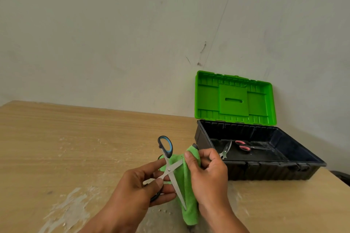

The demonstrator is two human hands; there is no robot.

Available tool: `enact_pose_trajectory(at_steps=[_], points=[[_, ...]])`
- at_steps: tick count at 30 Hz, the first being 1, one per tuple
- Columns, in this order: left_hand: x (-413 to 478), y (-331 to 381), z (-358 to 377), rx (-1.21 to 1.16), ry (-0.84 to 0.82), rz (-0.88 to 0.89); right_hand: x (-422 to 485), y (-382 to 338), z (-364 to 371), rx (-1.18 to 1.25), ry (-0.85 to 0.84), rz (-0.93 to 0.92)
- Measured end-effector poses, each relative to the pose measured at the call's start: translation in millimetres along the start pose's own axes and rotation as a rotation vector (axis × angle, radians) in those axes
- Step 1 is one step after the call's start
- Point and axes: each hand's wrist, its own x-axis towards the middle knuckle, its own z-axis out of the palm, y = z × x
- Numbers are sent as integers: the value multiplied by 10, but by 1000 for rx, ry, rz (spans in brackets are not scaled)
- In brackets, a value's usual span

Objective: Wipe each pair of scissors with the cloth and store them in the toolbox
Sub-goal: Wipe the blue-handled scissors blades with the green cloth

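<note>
A pale wooden table (75,138) stands against a bare wall, its near surface scuffed white. Towards its right end sits the toolbox (265,171), a black tub with its green lid (234,98) thrown back upright, within easy reach of the person's right side.

In front of the person, above the table, hangs the green cloth (187,196). It is a soft, fleecy rag, limp and light, draping down from the right hand (210,174). That hand's thumb and curled fingers pinch a fold of cloth round one blade. The left hand (144,191) pinches the blue-handled scissors (169,170) just below the pivot, thumb on top and fingers beneath. A dark loop under it looks like the second handle, though I can't be sure.

The scissors are spread wide. One blue-and-black handle sticks up, and its bare blade runs down across the cloth towards the person. They look light and stiff, smooth steel that could twist in the fingers, with edge and point exposed. I'd hold them by a handle or the flat near the pivot and wipe from the spine side, away from the tip.

Two pairs lie on the box floor: red-handled scissors (244,146) and, just beside them, a small dark-bladed pair (226,150).
</note>
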Motion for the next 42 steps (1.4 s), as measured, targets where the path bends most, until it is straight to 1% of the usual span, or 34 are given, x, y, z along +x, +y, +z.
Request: enact_pose_trajectory(at_steps=[2, 4, 8, 11, 14, 16, 19, 21, 23, 26, 27, 31, 32, 34, 35, 36, 38, 39, 42], points=[[5, 7, -18, 15, 5, -2, 30, 1, -15, 7, 8, 24], [-1, 55, -38, 27, 17, 14, 58, 14, -26, -30, 43, 6], [-22, 242, -105, 6, 84, 97, 136, 96, -156, -282, 131, -207], [19, 286, -156, -25, 190, 124, 80, 95, -189, -301, 134, -358], [53, 280, -179, -54, 281, 140, 8, 110, -148, -300, 46, -447], [45, 289, -188, -50, 273, 131, 11, 128, -133, -330, 31, -528], [19, 257, -147, -28, 202, 84, 70, 104, -169, -438, 130, -746], [10, 200, -81, -22, 159, 44, 73, 98, -177, -472, 149, -840], [-2, 154, -29, -28, 120, 10, -15, 82, -107, -465, 67, -863], [-21, 126, -18, -25, 73, -12, -145, 92, 23, -503, -177, -883], [-26, 123, -17, -17, 67, -14, -114, 105, 29, -548, -218, -892], [-48, 111, 3, -26, 43, -28, 46, 82, -50, -718, -168, -813], [-50, 111, 3, -25, 40, -32, 8, 69, -45, -765, -192, -839], [-54, 128, 0, -33, 36, -42, -100, 94, -36, -832, -290, -940], [-56, 135, 1, -37, 37, -44, -98, 114, -47, -846, -314, -964], [-57, 141, 5, -34, 42, -42, -54, 120, -65, -850, -304, -948], [-60, 141, 7, -18, 52, -38, 35, 117, -93, -829, -227, -861], [-61, 144, 1, -18, 54, -38, 33, 101, -88, -820, -216, -852], [-58, 177, -26, -49, 61, -37, -107, 101, -44, -816, -323, -962]])
